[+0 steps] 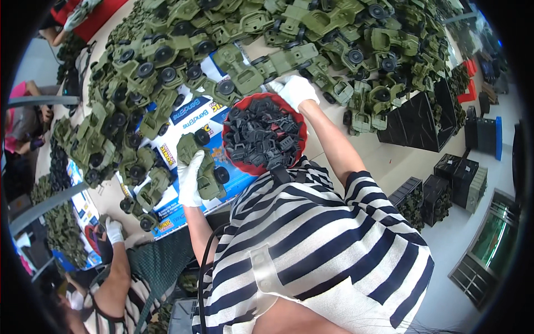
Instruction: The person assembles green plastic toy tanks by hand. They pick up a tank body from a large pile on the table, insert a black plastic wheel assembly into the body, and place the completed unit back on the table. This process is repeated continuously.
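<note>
My left hand [191, 179], in a white glove, is closed round a green toy jeep [208, 177] with black wheels, held tilted over the printed boxes. In front of my body sits a red scalloped bowl [303, 146], heaped with small black plastic parts [261, 133]. Past the bowl's far right rim reaches my gloved right hand [296, 91]. Its fingers point left and are drawn together, close to another green toy jeep [239, 72]; whatever is between their tips is too small to make out.
Green toy jeeps [339, 33] pile up across the table's far side and left. Blue-and-white printed boxes [189, 122] lie beneath some of them. A black crate [417, 122] stands at right, more crates [453, 178] on the floor. A co-worker's gloved hand [114, 231] is at lower left.
</note>
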Demonstrator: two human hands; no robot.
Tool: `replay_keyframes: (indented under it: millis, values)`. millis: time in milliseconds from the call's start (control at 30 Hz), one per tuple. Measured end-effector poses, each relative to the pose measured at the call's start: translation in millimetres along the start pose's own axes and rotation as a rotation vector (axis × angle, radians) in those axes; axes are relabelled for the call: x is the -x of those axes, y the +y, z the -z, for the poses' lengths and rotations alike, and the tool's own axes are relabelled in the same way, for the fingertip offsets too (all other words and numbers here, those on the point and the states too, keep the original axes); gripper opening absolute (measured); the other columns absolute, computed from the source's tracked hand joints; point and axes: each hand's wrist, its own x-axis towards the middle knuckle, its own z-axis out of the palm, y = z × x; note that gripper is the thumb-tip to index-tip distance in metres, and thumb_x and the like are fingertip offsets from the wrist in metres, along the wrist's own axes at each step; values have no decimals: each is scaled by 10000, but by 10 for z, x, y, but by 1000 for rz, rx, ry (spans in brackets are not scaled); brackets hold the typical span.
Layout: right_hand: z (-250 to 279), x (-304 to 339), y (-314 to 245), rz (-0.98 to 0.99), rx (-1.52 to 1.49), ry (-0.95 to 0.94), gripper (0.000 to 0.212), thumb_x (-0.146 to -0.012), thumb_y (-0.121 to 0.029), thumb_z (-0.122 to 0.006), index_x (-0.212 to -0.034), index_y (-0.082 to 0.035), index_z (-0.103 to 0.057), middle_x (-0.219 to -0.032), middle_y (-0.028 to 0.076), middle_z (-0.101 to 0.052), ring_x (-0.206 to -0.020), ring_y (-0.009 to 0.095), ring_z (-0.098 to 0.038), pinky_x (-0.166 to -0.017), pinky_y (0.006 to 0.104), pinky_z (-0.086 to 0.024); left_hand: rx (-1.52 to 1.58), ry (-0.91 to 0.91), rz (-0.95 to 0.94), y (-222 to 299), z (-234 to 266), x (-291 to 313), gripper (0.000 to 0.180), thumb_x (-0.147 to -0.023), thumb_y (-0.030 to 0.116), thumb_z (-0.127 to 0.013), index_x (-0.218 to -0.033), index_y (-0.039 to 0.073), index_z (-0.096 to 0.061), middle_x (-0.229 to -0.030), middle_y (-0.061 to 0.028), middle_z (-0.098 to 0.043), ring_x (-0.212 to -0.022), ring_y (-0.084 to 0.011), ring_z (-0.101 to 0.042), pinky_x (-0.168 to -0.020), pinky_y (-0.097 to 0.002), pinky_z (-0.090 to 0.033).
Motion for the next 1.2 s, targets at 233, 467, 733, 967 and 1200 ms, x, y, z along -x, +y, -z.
replay_keyframes:
  millis: [233,467,733,967,1200]
  values:
    - [86,155,-204,159,-3,-220,379,-788,-403,-689,-979,-78,-734,-1001,174,-708,-919,346,-676,-843,403,-527,23,22,7,4,23,252,425,-848,-29,-687,-1243,93,-589,-1034,-5,-666,-869,-101,-649,-770,-266,-547]
    - [-134,379,-22,485,360,-178,444,-866,-375,-608,-1241,-139,-635,-1048,170,-683,-976,347,-648,-893,423,-506,1,-40,91,114,-219,332,454,-849,1,-693,-1271,97,-554,-1058,-31,-666,-869,-121,-648,-744,-272,-543]
    - [324,640,-359,530,-212,-109,315,-942,-268,-547,-1135,-38,-642,-1053,204,-648,-982,375,-622,-889,424,-490,-389,-338,-69,345,-446,283,807,-721,159,-847,-1404,31,-437,-1149,-89,-659,-1028,-194,-645,-892,-322,-519]
    - [767,889,-1026,666,-133,-466,514,-910,-350,-609,-1313,-36,-545,-1159,198,-647,-1035,326,-631,-911,390,-496,-563,-491,-72,500,-788,361,1047,-625,151,-900,-1485,1,-323,-1212,-92,-643,-1087,-158,-610,-981,-294,-458]
    - [709,630,-781,632,-576,-849,581,-877,-232,-683,-1401,-52,-508,-953,82,-625,-855,124,-558,-828,253,-455,-152,-552,112,646,-691,392,842,-677,-71,-820,-1421,46,-441,-1207,-33,-629,-994,-99,-615,-856,-256,-513]
